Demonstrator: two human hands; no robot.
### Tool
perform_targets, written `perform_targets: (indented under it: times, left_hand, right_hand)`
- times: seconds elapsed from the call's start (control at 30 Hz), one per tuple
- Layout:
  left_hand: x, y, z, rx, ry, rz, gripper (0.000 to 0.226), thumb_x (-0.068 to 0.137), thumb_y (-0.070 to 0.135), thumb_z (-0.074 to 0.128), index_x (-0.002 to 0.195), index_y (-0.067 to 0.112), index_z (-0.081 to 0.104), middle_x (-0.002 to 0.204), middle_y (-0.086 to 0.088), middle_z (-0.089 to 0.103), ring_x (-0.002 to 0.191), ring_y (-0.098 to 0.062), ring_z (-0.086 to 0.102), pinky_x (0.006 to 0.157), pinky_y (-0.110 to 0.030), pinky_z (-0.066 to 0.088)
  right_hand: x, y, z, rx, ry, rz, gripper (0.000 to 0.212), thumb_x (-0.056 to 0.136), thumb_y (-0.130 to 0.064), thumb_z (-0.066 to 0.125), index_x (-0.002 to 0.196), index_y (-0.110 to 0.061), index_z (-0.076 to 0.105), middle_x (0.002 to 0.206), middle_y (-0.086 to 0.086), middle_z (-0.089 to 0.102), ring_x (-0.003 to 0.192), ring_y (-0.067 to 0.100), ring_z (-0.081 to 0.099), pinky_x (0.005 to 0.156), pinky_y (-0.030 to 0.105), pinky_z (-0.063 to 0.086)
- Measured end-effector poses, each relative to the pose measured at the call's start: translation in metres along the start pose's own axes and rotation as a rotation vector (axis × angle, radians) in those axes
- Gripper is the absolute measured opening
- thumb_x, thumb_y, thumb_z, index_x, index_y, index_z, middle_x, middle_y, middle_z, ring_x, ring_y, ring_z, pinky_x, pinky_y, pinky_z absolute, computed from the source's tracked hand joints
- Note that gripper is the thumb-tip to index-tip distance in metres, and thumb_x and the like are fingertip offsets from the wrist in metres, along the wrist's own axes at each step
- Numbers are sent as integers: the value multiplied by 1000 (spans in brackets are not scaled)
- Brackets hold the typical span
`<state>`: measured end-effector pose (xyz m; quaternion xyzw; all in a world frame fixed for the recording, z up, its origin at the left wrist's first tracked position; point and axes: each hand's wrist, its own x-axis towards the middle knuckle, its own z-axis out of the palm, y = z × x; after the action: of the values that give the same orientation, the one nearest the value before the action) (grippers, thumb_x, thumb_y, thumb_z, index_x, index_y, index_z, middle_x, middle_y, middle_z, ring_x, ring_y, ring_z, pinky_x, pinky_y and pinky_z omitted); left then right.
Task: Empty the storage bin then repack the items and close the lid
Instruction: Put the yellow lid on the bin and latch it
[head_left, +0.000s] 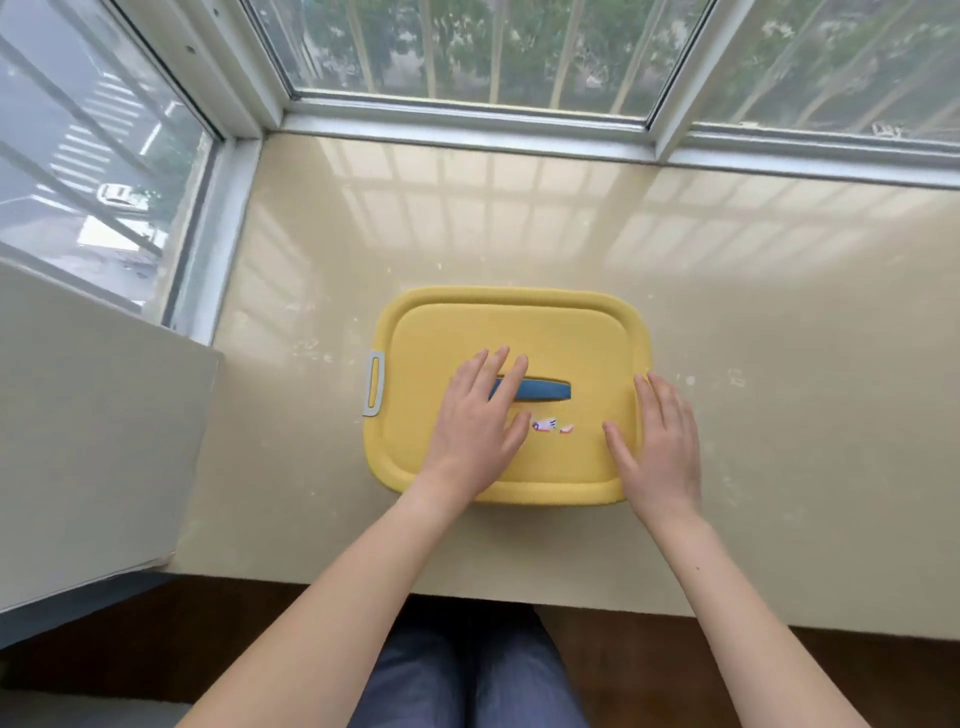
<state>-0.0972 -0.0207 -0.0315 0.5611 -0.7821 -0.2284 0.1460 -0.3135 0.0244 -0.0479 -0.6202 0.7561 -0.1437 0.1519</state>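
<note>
A yellow storage bin sits on the beige sill, its yellow lid (566, 338) closed on top. The lid has a blue handle (545, 389) in a central slot and a small sticker (544, 426) below it. A grey latch (374, 383) hangs on the left side. My left hand (480, 421) lies flat on the lid with straight fingers over the handle's left end. My right hand (662, 441) lies flat on the lid's right edge, fingers straight. The bin's contents are hidden.
The beige window sill (779, 312) stretches wide to the right and behind the bin. Window frames (467, 117) bound it at the back and left. A beige wall block (93, 415) stands at the left. My knees in blue jeans (467, 670) are below the sill's front edge.
</note>
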Motion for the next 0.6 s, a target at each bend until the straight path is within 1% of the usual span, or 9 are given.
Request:
perform_targets:
  times: [0.1,0.2,0.27,0.4,0.5,0.6]
  left_hand:
    - [15,21,22,13,-64,99,57,92,26,60,145,11,45,153,-10,38,144,-33,30,118,-47,21]
    - [30,36,43,105,-134,191,60,95,34,53,150,16,38,158,-3,31,148,-27,22,120,-46,16]
    - [40,40,55,163,-155,227,61,95,39,50,150,18,37,159,-1,30,148,-26,21,120,-47,15]
    - [52,43,75,227,-176,270,60,97,44,44,151,21,36,159,0,29,148,-27,21,120,-49,13]
    - [53,41,87,268,-171,272,59,98,47,37,152,24,34,160,1,28,149,-26,20,120,-49,12]
    - [52,37,96,305,-138,282,59,98,49,36,152,25,34,160,1,28,149,-26,20,120,-49,14]
  right_hand:
    - [-1,23,-3,30,-41,123,70,93,-31,64,150,-4,32,154,16,35,144,30,28,119,45,21]
    - [1,36,1,93,-81,136,74,92,-37,63,151,-7,30,156,12,33,146,25,25,120,38,17]
    - [4,42,5,148,-108,132,75,92,-40,63,152,-11,29,157,9,32,146,22,23,119,31,14]
    - [8,53,12,234,-143,167,82,89,-47,65,154,-17,26,159,1,28,147,14,19,115,23,11]
    - [12,57,15,333,-167,250,87,84,-48,69,154,-23,25,159,-6,27,146,6,17,111,17,11]
    - [17,60,17,423,-203,319,92,79,-47,74,154,-26,25,159,-9,26,145,5,18,110,16,12]
